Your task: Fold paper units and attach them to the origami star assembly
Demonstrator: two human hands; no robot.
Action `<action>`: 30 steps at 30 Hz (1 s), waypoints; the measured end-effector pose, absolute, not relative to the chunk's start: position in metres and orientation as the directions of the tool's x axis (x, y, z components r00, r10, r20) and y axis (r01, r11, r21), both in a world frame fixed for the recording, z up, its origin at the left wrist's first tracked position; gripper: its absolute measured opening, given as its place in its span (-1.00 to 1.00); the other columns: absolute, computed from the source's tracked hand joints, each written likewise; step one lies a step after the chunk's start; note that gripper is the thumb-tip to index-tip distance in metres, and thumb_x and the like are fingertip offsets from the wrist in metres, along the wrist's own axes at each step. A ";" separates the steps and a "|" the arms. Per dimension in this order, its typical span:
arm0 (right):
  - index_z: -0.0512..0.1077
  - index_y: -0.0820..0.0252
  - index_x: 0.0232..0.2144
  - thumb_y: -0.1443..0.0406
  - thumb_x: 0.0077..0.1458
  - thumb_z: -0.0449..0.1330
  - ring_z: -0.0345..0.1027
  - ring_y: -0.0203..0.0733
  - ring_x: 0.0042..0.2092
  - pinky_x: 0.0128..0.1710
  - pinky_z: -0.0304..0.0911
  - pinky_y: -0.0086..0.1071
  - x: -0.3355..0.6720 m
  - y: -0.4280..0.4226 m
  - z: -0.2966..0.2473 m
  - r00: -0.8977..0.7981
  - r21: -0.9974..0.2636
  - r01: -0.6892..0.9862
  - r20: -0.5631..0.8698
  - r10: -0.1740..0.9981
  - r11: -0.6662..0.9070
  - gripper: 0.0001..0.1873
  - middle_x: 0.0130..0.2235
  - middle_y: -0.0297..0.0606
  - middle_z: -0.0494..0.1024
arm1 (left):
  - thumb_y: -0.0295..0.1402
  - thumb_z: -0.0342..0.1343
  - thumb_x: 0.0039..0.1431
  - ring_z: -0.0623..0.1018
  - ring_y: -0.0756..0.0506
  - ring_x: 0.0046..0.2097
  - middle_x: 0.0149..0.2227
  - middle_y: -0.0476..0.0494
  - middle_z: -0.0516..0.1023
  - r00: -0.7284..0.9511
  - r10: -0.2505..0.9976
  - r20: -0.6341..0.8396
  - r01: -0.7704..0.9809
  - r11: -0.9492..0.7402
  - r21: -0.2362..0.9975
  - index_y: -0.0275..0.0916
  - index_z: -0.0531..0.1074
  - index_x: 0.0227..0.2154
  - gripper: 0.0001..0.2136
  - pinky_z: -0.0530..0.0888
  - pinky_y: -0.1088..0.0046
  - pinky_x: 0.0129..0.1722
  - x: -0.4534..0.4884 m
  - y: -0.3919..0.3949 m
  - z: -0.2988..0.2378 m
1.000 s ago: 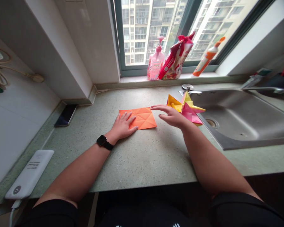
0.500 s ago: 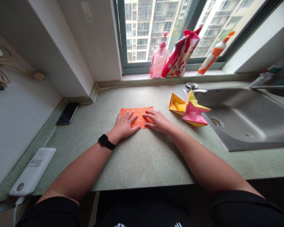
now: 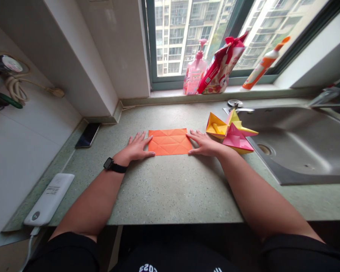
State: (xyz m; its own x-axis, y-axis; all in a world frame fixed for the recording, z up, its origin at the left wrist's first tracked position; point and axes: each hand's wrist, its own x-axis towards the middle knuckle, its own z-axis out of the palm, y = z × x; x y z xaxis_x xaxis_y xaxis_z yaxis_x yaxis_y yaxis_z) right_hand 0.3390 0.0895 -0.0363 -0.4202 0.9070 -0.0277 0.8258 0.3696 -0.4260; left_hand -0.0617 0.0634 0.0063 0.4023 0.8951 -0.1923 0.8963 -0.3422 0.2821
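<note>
An orange sheet of origami paper (image 3: 170, 142), a wide rectangle marked with crossing crease lines, lies flat on the speckled countertop (image 3: 170, 192). At its left end is my left hand (image 3: 137, 147), fingers spread, with the thumb and fingertips touching the edge. My right hand (image 3: 205, 143) rests at the other end, also with fingers apart and the tips on the paper's right edge. Just beyond the right hand stands a folded paper piece (image 3: 235, 138) in yellow, orange and pink, with pointed pockets.
To the right is a steel sink (image 3: 300, 143). A phone (image 3: 87, 135) and a white power bank (image 3: 49, 200) with a cable lie on the left. Along the sill stand a pink pump bottle (image 3: 194, 77), a red bag (image 3: 223, 68) and an orange-white bottle (image 3: 265, 66).
My hands have moved apart, from over the middle of the orange paper out to its two ends, uncovering its creases. The whole view has shifted slightly.
</note>
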 end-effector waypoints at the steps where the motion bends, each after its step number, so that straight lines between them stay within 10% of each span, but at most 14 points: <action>1: 0.32 -0.16 0.49 -0.02 0.01 0.58 -0.10 0.42 0.59 0.53 -0.04 0.38 0.345 0.091 -0.037 -0.421 -0.428 0.825 -0.028 0.907 0.369 0.06 0.60 -0.12 0.13 | 0.26 0.22 0.23 -0.15 -0.57 0.63 0.65 -0.33 -0.20 0.404 0.894 -0.195 0.896 -0.344 0.281 0.00 0.13 0.55 -0.07 -0.07 -0.38 0.52 -0.064 0.065 0.006; 13: 0.39 -0.11 0.43 0.29 0.29 0.26 0.29 0.13 0.48 0.49 0.21 0.21 0.347 0.085 -0.015 -0.331 -0.595 0.731 0.120 0.936 0.334 -0.31 0.45 -0.19 0.44 | 0.13 0.34 0.18 -0.11 -0.51 0.63 0.64 -0.34 -0.14 0.390 0.896 -0.211 0.898 -0.320 0.301 -0.02 0.19 0.54 -0.07 -0.04 -0.29 0.54 -0.082 0.071 0.015; 20: 0.57 -0.06 0.26 0.59 0.09 0.10 0.13 0.06 0.55 0.54 0.08 0.21 0.308 0.077 -0.029 -0.498 -0.432 0.717 0.230 0.836 0.546 -0.22 0.48 -0.24 0.40 | -0.19 0.13 0.47 0.40 -0.23 0.46 0.46 -0.26 0.39 0.313 0.909 0.275 0.776 -0.411 0.479 -0.15 0.49 0.30 -0.57 0.31 0.10 0.50 -0.070 0.063 0.025; 30: 0.61 0.00 0.23 0.41 0.30 0.21 0.38 0.13 0.39 0.45 0.24 0.16 0.297 0.077 -0.032 -0.536 -0.350 0.732 0.235 0.811 0.585 -0.49 0.34 -0.09 0.55 | -0.15 0.34 0.38 0.60 -0.28 0.20 0.17 -0.24 0.63 0.637 0.701 0.322 0.660 -0.711 0.242 -0.17 0.55 0.12 -0.65 0.55 0.11 0.22 0.008 0.030 -0.002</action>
State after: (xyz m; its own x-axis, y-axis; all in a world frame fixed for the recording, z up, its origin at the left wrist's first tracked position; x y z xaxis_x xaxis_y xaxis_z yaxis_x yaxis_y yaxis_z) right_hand 0.2969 0.0769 -0.0316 -0.5356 0.8112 0.2347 0.7319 0.5846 -0.3502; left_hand 0.0080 0.0301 -0.0020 0.6368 0.7007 0.3217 0.6602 -0.7110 0.2420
